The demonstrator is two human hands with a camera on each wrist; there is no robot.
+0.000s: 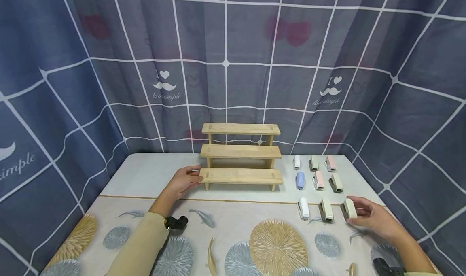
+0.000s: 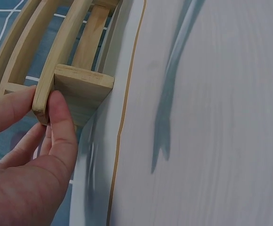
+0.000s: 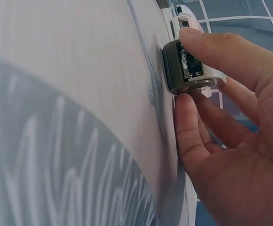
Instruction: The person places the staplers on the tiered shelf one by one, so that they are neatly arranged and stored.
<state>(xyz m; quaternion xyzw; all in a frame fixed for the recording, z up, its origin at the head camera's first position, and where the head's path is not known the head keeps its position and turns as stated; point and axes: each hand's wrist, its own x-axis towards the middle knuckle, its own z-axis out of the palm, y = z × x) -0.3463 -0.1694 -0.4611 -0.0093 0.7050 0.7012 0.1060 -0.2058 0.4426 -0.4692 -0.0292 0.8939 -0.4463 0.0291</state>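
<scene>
A three-tier wooden step shelf [image 1: 240, 175] stands at the back middle of the table. My left hand [image 1: 183, 181] pinches the left end of its lowest board, the thumb and fingers [image 2: 63, 110] on either side of the wood in the left wrist view. Over at the front right, my right hand [image 1: 373, 215] grips a small cream-and-dark-green stapler [image 1: 349, 209] at the table surface. In the right wrist view the thumb lies along one side of this stapler [image 3: 183, 66], fingers opposite. To its left are a cream stapler [image 1: 326, 210] and a white stapler [image 1: 303, 208].
Behind these, more small staplers form two rows, including a blue one [image 1: 300, 180], a pink one [image 1: 318, 180] and a cream one [image 1: 335, 183]. A patterned cloth [image 1: 233, 223] covers the table's front. Checked curtains [image 1: 240, 85] hang around the back and sides.
</scene>
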